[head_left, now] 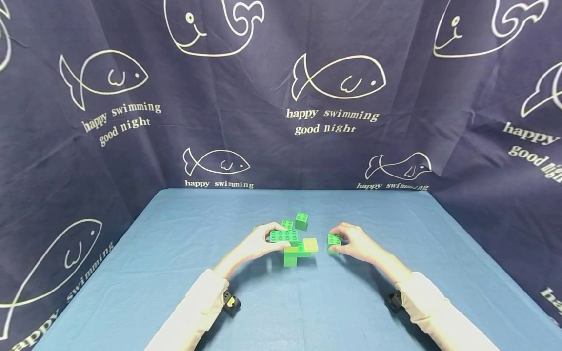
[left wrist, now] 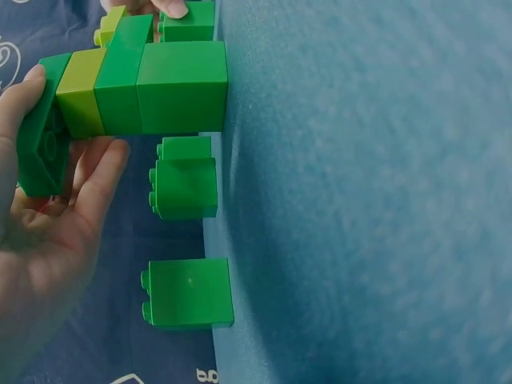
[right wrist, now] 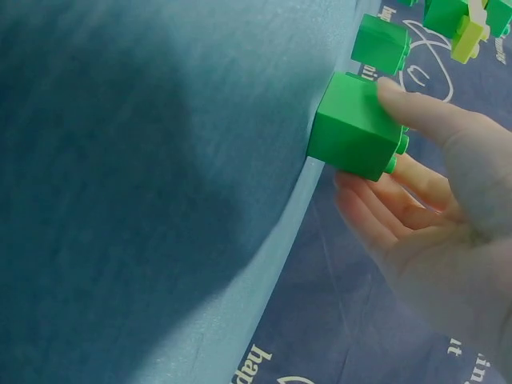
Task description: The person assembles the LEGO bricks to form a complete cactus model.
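My left hand [head_left: 256, 243] grips a long green building brick [head_left: 283, 237] between thumb and fingers. That brick sits on a stack: a yellow-green brick [left wrist: 81, 92] beneath it, then a longer green brick [left wrist: 124, 76], then a green base brick [head_left: 290, 260]. On the stack's right end lies a second yellow-green brick [head_left: 310, 244]. To the right of the stack, my right hand [head_left: 359, 243] pinches a square green brick [right wrist: 358, 126] with thumb and fingers; its studs face up, and it is at or very close to the tabletop.
Two loose green bricks stand beyond the stack, one [head_left: 301, 221] farther back and another [head_left: 287, 224] partly behind the held brick. Blue cloth covers the table [head_left: 197, 302]. A dark curtain [head_left: 272, 122] with fish drawings hangs behind and at the sides.
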`<state>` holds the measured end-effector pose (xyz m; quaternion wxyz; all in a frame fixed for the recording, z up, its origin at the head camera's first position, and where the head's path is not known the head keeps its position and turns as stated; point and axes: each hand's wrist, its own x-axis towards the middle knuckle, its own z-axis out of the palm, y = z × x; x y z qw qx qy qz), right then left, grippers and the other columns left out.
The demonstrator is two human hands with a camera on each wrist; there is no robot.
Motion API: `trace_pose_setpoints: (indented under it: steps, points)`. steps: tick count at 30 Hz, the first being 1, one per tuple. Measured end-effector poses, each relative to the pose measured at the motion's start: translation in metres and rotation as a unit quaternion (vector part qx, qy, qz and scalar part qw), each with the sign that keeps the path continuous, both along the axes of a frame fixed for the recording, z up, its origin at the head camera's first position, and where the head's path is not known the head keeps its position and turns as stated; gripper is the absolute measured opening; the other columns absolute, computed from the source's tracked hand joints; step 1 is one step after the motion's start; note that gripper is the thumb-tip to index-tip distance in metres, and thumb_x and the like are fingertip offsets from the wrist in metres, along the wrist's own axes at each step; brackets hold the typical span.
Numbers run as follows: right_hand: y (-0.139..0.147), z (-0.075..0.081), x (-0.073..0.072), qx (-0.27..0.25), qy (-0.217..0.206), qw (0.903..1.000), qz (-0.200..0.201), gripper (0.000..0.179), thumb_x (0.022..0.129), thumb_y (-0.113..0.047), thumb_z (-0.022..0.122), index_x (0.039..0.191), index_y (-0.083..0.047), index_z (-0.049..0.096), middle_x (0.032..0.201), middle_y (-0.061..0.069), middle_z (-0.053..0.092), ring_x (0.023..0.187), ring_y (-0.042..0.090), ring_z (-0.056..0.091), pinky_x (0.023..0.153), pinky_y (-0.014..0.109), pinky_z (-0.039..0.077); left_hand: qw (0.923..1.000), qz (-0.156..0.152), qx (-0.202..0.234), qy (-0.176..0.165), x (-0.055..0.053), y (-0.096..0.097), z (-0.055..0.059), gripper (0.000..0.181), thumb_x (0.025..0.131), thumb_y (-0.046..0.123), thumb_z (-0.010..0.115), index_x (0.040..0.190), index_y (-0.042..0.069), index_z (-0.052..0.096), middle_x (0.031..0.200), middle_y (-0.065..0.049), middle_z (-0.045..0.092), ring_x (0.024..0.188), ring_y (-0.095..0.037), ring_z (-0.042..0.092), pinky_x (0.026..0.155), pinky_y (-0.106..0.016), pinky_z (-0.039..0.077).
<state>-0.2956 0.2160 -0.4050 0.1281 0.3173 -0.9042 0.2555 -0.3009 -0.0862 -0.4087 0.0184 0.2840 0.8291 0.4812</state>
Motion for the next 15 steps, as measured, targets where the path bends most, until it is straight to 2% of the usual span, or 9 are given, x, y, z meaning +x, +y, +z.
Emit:
trace_pose_setpoints:
  steps: [9, 15]
  points:
    - [0.0027, 0.0003, -0.0018, 0.004, -0.02, 0.9998, 0.001, 0.034, 0.074, -0.016, 0.078, 0.101, 0.001, 0.065, 0.092, 0.008, 0.065, 0.079, 0.022, 0.06, 0.072, 0.032, 0.053, 1.0, 0.005, -0.003, 0.006, -0.0006, 0.0003, 0.0, 0.035, 0.08, 0.031, 0.074, 0.11, 0.015, 0.063, 0.09, 0.004, 0.063, 0.087, -0.01, 0.054, 0.083, -0.026, 0.045]
    - [0.003, -0.001, -0.0021, -0.002, -0.015, 0.9998, 0.012, 0.034, 0.074, -0.015, 0.078, 0.101, 0.0, 0.065, 0.09, 0.007, 0.065, 0.078, 0.021, 0.06, 0.07, 0.032, 0.053, 1.0, 0.003, -0.004, 0.006, -0.0005, -0.0001, -0.0001, 0.036, 0.08, 0.029, 0.074, 0.111, 0.014, 0.062, 0.09, 0.004, 0.063, 0.087, -0.009, 0.055, 0.083, -0.026, 0.046]
